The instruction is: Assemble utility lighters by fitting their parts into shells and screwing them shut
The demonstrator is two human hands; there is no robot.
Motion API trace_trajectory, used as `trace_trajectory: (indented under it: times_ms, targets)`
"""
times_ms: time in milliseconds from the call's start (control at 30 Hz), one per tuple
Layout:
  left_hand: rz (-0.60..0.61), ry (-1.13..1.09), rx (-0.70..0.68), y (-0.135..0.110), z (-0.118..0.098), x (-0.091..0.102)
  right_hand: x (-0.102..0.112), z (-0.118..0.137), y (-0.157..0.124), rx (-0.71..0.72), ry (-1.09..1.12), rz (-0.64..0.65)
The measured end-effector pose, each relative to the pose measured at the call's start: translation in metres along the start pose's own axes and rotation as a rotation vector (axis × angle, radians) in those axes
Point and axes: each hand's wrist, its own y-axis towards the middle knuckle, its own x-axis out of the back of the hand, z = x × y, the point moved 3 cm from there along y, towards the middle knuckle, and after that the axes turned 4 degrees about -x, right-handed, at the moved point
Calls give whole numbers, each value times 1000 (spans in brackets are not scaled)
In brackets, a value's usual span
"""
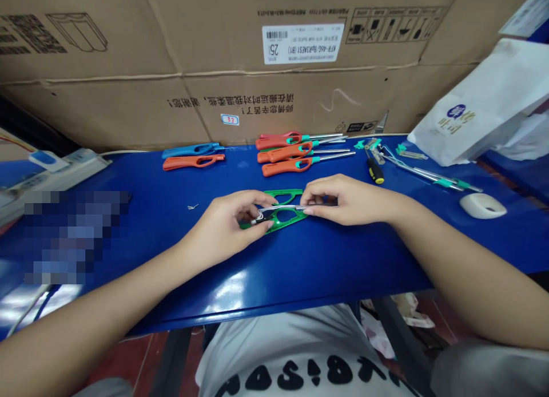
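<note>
Two green lighter shell halves lie on the blue table in front of me: a near half and a far half. My left hand curls over their left end, thumb and fingers pinching a small black igniter part with white wire at the near half. Along the shells runs a thin metal lighter tube. My right hand grips this tube at the shells' right end, its fingertips also close to the green plastic. Fingers partly hide the parts.
Behind are several assembled orange lighters, blue shells and orange shells. To the right are a screwdriver, loose metal tubes, a white mouse-shaped object and a paper bag. Tiny metal pieces lie left. Cardboard stands behind.
</note>
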Motion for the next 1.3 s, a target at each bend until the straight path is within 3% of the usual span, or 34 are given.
trace_trajectory:
  times_ms: [100, 167, 267, 400, 500, 800, 1100, 1300]
  targets:
    - [2, 228, -157, -1, -7, 2, 2, -4, -1, -23, -12, 30]
    - [21, 277, -192, -1, -10, 2, 3, -6, -1, -48, -18, 32]
    - [43, 201, -106, -1, -8, 0, 5, -7, -1, -72, -26, 40]
    - [74, -65, 139, 1, 0, -5, 5, -6, -2, -47, -9, 71]
    - [75, -238, 242, 4, 6, -6, 5, -6, -2, -17, -8, 47]
    - [63, -376, 330, 5, 8, -8, -3, 4, 2, -1, -221, -124]
    - [81, -471, 368, 5, 7, -11, -5, 9, 1, 18, -378, -189]
    - [62, -443, 347, 5, 0, -13, -6, 9, 3, -66, -438, -192]
